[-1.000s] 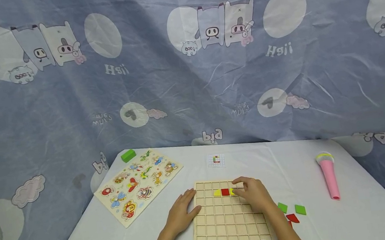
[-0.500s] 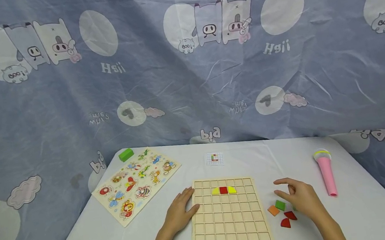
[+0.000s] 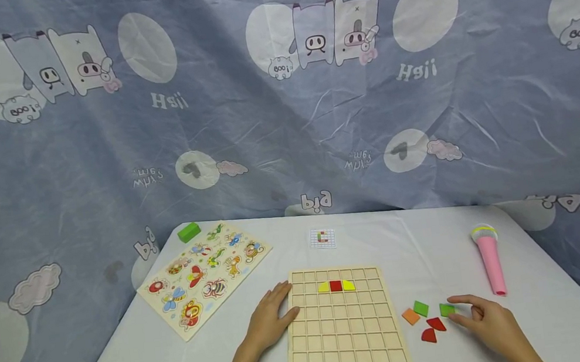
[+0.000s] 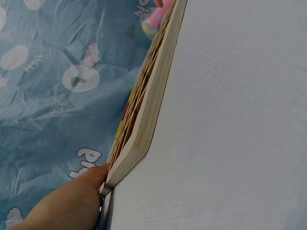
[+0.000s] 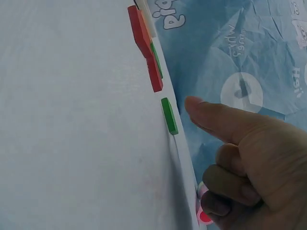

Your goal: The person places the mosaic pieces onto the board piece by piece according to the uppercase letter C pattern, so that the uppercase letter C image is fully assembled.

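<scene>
The left hand rests at the left edge of a wooden grid board, fingers along its side and thumb on its rim. In the left wrist view that hand is at the board's corner. A red square tile sits in the grid between two yellow rounded tiles. On the right, the right hand reaches to a green tile, thumb and index finger spread beside it. In the right wrist view, this green tile lies on the table, apart from the fingertip; other fingers curl inward.
Another green tile, an orange tile and two red rounded tiles lie right of the board. A pink toy microphone lies further right. Behind are a pattern card, an insect puzzle board and a green block.
The right hand has left the yellow tile in the grid and moved right, then down to the green tile. The left hand stays on the board's edge.
</scene>
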Demonstrator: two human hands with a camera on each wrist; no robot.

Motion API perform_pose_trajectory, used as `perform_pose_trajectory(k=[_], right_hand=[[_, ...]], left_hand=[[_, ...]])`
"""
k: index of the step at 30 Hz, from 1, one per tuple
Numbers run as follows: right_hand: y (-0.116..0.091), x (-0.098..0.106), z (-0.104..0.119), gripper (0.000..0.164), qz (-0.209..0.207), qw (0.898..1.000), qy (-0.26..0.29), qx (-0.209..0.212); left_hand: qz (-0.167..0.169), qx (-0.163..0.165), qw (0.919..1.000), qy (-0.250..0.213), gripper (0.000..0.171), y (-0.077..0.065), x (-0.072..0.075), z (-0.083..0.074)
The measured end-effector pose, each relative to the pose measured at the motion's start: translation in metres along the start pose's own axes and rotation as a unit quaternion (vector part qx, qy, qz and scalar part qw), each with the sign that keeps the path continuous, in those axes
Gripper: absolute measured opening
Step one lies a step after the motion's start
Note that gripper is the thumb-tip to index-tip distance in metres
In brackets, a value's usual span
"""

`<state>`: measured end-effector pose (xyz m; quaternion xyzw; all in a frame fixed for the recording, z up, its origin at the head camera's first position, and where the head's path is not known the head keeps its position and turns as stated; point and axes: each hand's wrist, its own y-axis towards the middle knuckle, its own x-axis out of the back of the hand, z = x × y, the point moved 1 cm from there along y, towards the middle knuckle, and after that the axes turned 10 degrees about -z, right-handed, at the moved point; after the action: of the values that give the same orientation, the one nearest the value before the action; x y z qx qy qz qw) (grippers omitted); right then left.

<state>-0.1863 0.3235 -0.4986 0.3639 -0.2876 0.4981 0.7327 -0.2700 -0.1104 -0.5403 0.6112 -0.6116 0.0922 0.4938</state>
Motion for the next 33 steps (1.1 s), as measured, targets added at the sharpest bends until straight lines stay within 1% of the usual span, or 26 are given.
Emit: perform_pose_trajectory(k=[4,7,15,23,27,30,33], right_hand=[[-0.004,-0.001,-0.01,0.045,0.023,1.0,-0.006,-0.013],[-0.005,-0.003,-0.014,0.048,0.028,0.999,-0.012,-0.015],[-0.004,-0.01,-0.015,0.044,0.006,0.999,-0.035,-0.006],[-0.005,-0.009,-0.015,0.043,-0.002,0.999,-0.035,-0.013],[-0.006,-0.005,-0.013,0.042,-0.016,0.999,-0.031,-0.009],[-0.004,-0.005,-0.008,0.038,-0.038,0.999,-0.03,0.009],[0.0,-0.005,0.004,0.035,-0.069,0.997,-0.017,0.035]], left_hand=[[0.005,0.003,1.0,0.001,0.061,0.0,-0.001,0.0],[0.0,-0.001,1.0,0.001,0.061,-0.001,-0.001,0.001],[0.0,0.006,1.0,0.002,0.06,0.0,0.0,0.001],[-0.006,0.002,1.0,-0.002,0.059,0.0,-0.002,0.002],[-0.004,0.0,1.0,-0.002,0.06,0.0,-0.002,0.001],[-0.002,0.002,1.0,-0.003,0.06,0.0,-0.001,0.0],[-0.003,0.004,1.0,-0.001,0.059,0.001,0.001,0.0]])
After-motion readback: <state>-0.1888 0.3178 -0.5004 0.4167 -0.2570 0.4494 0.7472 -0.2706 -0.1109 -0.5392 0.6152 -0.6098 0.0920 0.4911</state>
